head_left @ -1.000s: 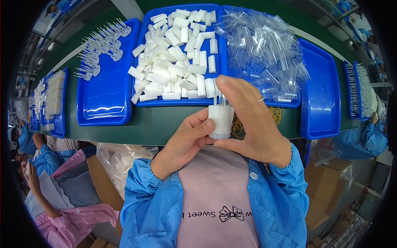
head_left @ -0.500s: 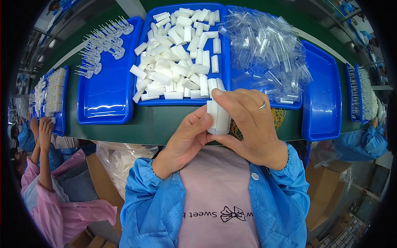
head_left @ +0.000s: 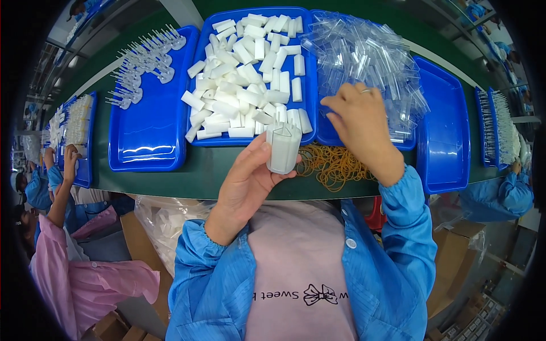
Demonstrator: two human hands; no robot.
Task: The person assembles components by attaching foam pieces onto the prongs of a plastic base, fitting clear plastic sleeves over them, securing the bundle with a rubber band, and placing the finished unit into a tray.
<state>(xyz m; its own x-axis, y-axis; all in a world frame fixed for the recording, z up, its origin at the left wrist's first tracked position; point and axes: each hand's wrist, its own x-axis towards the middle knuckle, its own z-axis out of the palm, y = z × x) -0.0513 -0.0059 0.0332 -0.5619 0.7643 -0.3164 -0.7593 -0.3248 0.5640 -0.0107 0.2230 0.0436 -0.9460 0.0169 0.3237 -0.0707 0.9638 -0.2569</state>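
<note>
My left hand (head_left: 248,174) is closed around a bundle of white blocks (head_left: 282,150), held upright above the table's near edge. Thin pale prongs and clear edges show at its top. Over the near left part of a blue tray of clear plastic sleeves (head_left: 367,68) hovers my right hand (head_left: 359,116). Its fingers are bent, with thumb and forefinger apart and nothing visible between them. White half-round blocks (head_left: 239,96) fill the blue tray just beyond the bundle.
At the left, a blue tray (head_left: 145,136) carries white pronged bases (head_left: 139,71). Yellow rubber bands (head_left: 333,165) lie on the green table by the bundle. Stacked blue trays (head_left: 443,136) stand at the right. A co-worker's hand (head_left: 70,162) is at far left.
My right hand has let go of the white bundle and moved up and right to the tray of clear sleeves. My left hand keeps the bundle, now slightly further left.
</note>
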